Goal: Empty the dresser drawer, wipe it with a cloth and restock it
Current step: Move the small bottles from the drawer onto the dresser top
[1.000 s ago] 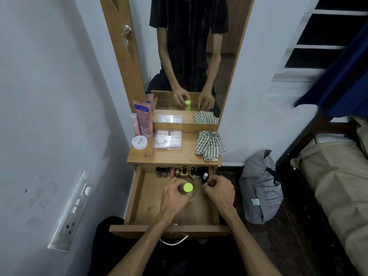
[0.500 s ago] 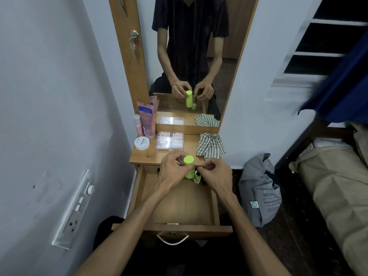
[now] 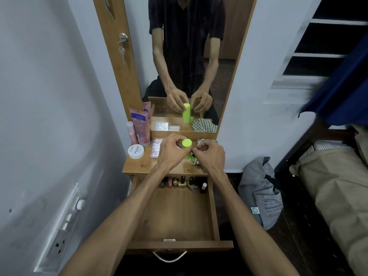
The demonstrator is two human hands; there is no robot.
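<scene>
Now both hands are over the tabletop (image 3: 139,166) at frame centre, up from the drawer (image 3: 175,220) a second ago. Left hand (image 3: 171,152) grip curls round the green bottle (image 3: 186,145); right hand (image 3: 209,156) pinches a small clear bottle (image 3: 193,159) just beside it, touching the tabletop.

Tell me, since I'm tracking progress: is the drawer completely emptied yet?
No: a row of small nail polish bottles stands along the back of the open drawer.
</scene>
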